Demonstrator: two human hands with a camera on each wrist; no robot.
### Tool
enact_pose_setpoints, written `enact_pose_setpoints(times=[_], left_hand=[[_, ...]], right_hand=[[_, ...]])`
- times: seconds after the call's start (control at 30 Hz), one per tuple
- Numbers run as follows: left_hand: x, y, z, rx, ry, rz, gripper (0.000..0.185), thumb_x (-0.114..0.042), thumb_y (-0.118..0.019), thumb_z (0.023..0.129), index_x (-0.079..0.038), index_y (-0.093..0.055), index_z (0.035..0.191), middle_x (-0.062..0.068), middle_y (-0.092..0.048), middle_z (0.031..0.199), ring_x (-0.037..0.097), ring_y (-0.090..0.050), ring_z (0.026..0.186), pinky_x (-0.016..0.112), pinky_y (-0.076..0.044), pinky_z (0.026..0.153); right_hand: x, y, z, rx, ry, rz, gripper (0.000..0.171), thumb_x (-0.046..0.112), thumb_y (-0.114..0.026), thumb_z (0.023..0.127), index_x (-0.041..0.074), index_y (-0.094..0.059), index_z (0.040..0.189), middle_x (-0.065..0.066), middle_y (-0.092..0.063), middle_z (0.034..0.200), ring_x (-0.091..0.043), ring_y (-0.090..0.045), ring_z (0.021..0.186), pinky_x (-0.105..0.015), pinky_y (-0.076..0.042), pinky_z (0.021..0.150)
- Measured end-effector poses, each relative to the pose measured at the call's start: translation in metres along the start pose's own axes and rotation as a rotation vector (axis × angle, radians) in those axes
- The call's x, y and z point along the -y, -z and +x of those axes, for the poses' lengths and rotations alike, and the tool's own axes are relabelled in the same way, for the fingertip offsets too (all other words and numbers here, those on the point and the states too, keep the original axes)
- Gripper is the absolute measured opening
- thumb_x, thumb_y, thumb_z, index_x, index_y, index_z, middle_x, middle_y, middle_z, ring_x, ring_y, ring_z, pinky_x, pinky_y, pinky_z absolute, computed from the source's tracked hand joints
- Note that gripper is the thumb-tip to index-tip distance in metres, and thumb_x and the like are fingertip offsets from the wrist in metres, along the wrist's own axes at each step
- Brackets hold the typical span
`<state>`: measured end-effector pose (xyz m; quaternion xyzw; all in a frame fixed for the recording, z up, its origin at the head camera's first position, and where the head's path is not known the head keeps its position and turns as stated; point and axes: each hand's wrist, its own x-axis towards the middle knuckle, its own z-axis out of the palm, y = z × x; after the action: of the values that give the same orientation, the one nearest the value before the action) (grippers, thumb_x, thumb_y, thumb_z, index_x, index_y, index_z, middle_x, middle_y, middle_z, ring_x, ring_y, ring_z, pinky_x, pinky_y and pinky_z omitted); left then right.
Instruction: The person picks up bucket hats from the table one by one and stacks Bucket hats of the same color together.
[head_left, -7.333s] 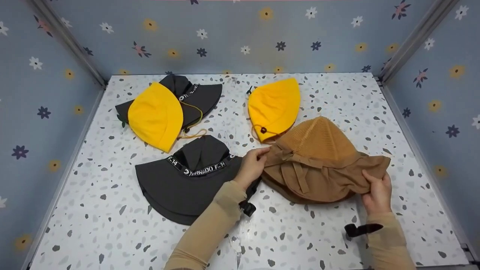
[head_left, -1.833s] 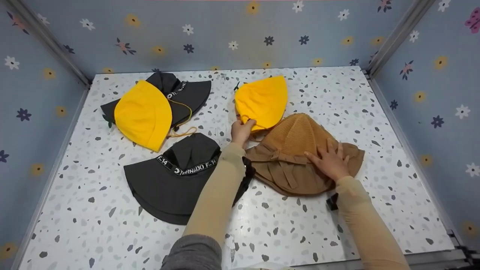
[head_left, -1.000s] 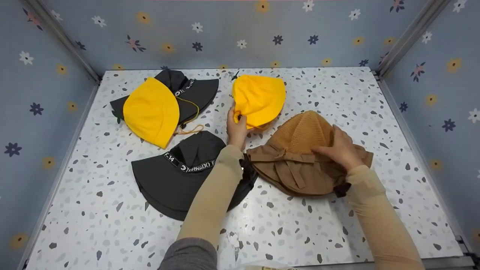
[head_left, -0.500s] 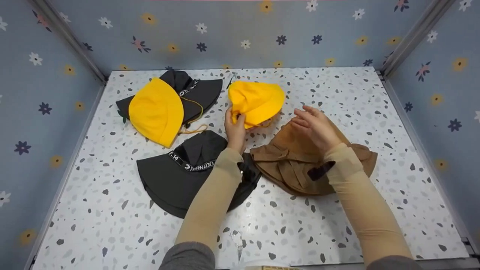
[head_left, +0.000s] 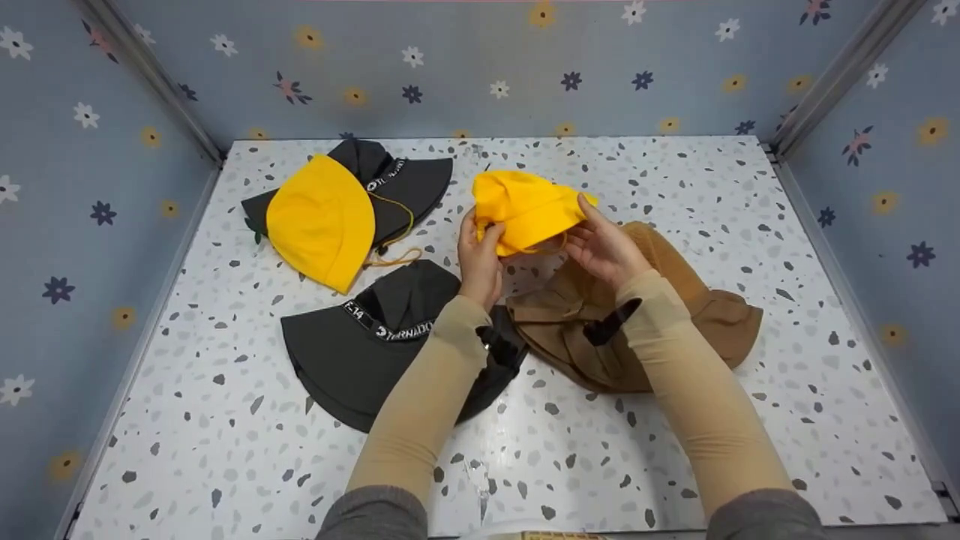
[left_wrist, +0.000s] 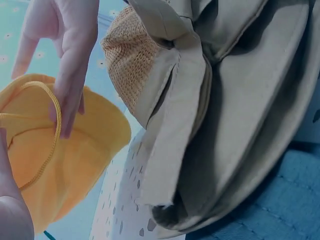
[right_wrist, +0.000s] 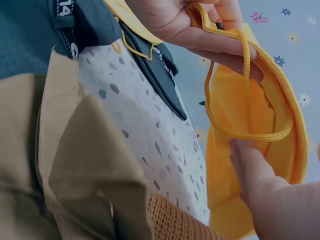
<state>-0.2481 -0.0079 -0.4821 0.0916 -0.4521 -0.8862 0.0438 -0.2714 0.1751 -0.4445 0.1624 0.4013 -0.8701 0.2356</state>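
Observation:
A yellow bucket hat (head_left: 529, 206) is held up over the back middle of the table, its opening facing the person. My left hand (head_left: 480, 262) pinches the left part of its brim between thumb and fingers. At the brim's right end is my right hand (head_left: 606, 247), thumb outside and fingers inside the opening. A yellow cord (right_wrist: 260, 136) loops across the opening, touched by right-hand fingertips in the right wrist view. Below the right forearm lies a brown hat (head_left: 720, 322) with a knitted crown and a fabric bow (left_wrist: 172, 75), partly hidden by that arm.
A black wide-brimmed hat (head_left: 337, 367) with a lettered band lies at front left, partly under the left forearm. Behind it, a second yellow hat (head_left: 319, 225) with a loose cord overlaps another black hat (head_left: 420, 180). Flowered panels (head_left: 465, 67) enclose the speckled table (head_left: 825, 420).
The right hand has left the brown hat and moved left to the yellow hat's brim. The left hand has raised the yellow hat and turned its opening toward the person.

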Motion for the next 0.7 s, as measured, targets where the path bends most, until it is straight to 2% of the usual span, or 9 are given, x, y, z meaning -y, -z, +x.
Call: enact_pose_setpoints(times=[0.1,0.17,0.23,0.33,0.43,0.57,0.7], left_hand=[[-0.003,0.001,0.001,0.006,0.039,-0.015,0.049,-0.001,-0.055,0.097,-0.014,-0.046,0.144,0.012,-0.05,0.14,0.021,-0.06,0.111,0.027,-0.055,0.084],[-0.007,0.002,0.002,0.004,0.071,-0.029,0.05,-0.002,-0.055,0.096,-0.014,-0.047,0.144,0.013,-0.051,0.139,0.021,-0.061,0.105,0.026,-0.056,0.076],[-0.011,0.003,0.004,0.008,0.102,-0.045,0.05,-0.001,-0.055,0.096,-0.014,-0.048,0.144,0.013,-0.051,0.14,0.022,-0.061,0.103,0.026,-0.056,0.073],[-0.017,0.005,0.008,0.028,0.147,-0.055,0.052,-0.001,-0.055,0.095,-0.015,-0.048,0.144,0.012,-0.049,0.142,0.023,-0.059,0.107,0.029,-0.055,0.077],[-0.022,0.007,0.011,0.057,0.185,-0.057,0.053,0.0,-0.053,0.095,-0.016,-0.047,0.145,0.012,-0.048,0.144,0.024,-0.058,0.115,0.033,-0.055,0.084],[-0.024,0.009,0.012,0.084,0.22,-0.072,0.054,0.0,-0.052,0.095,-0.017,-0.046,0.145,0.012,-0.048,0.141,0.026,-0.058,0.115,0.035,-0.057,0.08],[-0.026,0.01,0.011,0.098,0.244,-0.106,0.055,-0.001,-0.051,0.095,-0.017,-0.044,0.147,0.014,-0.048,0.14,0.028,-0.058,0.116,0.036,-0.059,0.076]], right_hand=[[0.002,-0.001,0.0,-0.045,0.018,0.078,0.053,0.034,-0.059,0.098,0.008,-0.043,0.142,-0.01,-0.054,0.126,-0.018,-0.059,0.109,-0.027,-0.056,0.087],[0.003,-0.001,-0.001,-0.079,0.024,0.119,0.051,0.03,-0.062,0.097,0.008,-0.045,0.141,-0.011,-0.056,0.125,-0.02,-0.061,0.108,-0.028,-0.056,0.09],[0.005,0.0,-0.001,-0.105,0.027,0.163,0.05,0.024,-0.065,0.097,0.007,-0.047,0.14,-0.012,-0.058,0.124,-0.022,-0.062,0.11,-0.031,-0.055,0.096],[0.005,0.002,-0.002,-0.129,0.037,0.193,0.043,0.014,-0.066,0.095,0.006,-0.051,0.134,-0.014,-0.063,0.12,-0.024,-0.065,0.109,-0.034,-0.054,0.097],[0.004,0.004,-0.002,-0.138,0.058,0.2,0.044,0.004,-0.066,0.093,0.007,-0.049,0.134,-0.013,-0.065,0.116,-0.024,-0.068,0.102,-0.034,-0.057,0.089],[0.002,0.003,-0.002,-0.138,0.092,0.205,0.045,-0.004,-0.061,0.093,0.007,-0.046,0.134,-0.012,-0.064,0.112,-0.022,-0.068,0.094,-0.031,-0.061,0.078],[0.001,0.003,-0.004,-0.112,0.135,0.215,0.045,-0.008,-0.058,0.093,0.006,-0.045,0.134,-0.013,-0.066,0.11,-0.022,-0.07,0.092,-0.031,-0.061,0.074]])
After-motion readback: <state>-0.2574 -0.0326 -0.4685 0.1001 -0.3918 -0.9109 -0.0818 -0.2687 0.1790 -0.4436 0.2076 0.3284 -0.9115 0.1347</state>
